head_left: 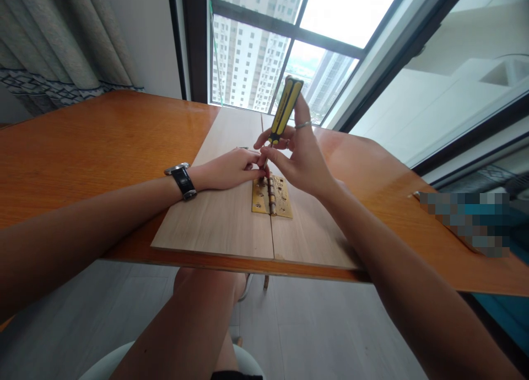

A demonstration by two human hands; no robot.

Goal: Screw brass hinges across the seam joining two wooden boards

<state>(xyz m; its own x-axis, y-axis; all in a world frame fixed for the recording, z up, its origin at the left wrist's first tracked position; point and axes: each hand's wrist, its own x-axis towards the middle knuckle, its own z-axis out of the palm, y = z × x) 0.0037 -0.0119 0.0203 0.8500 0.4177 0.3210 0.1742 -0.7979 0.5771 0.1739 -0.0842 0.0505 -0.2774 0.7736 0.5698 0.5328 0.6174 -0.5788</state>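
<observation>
A brass hinge (pixel 273 201) lies across the seam between two pale wooden boards (pixel 215 220), its knuckle running along the gap. Several screw holes show in its leaves. My right hand (pixel 303 154) grips a screwdriver (pixel 285 110) with a yellow and black handle, tilted, its shaft pointing down at the hinge's far left part. Resting on the left board, my left hand (pixel 242 167) has its fingertips pinched by the screwdriver's tip at the hinge's far edge. What those fingers hold is hidden. A black-strapped watch (pixel 184 181) is on my left wrist.
The boards lie on an orange-brown wooden table (pixel 124 143), near its front edge. A window (pixel 285 43) stands behind the table, and a grey curtain (pixel 61 38) hangs at the far left. A blurred-out object (pixel 471 220) lies at the right. My legs are below the table edge.
</observation>
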